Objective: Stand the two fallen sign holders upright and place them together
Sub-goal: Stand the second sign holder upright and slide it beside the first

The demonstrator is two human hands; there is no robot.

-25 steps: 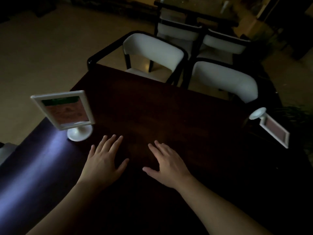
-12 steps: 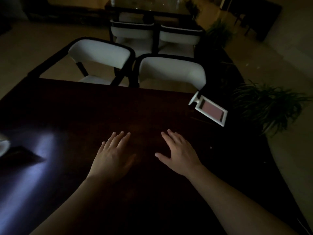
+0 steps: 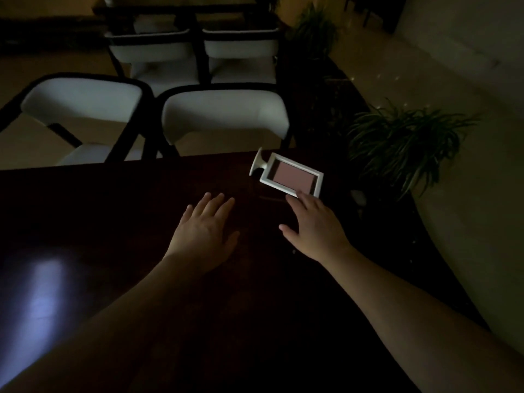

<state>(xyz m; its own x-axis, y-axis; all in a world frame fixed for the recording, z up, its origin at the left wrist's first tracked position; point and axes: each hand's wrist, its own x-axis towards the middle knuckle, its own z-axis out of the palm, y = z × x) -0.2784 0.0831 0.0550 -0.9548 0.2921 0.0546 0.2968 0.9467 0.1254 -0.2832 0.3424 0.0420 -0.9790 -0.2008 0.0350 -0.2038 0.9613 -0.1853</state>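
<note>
A person's right hand [image 3: 314, 226] reaches forward over a dark wooden table [image 3: 113, 222], palm down with the fingers spread apart and gripping nothing. Its fingertips [image 3: 300, 195] touch the near edge of a white sign holder [image 3: 292, 177] that lies fallen flat near the table's far right corner. The holder's frame shows a dusty pink insert, and its round base points toward the far edge of the table.

The left hand [image 3: 205, 228] hovers or rests flat just beside the right, fingers loosely apart, holding nothing; the dim light hides whether it touches the wood.

Beyond the table stand two white cushioned chairs [image 3: 224, 114] with dark frames, and more chairs behind them. A leafy potted plant [image 3: 405, 143] sits on the floor to the right. A pale bluish glare lies on the tabletop at lower left.
</note>
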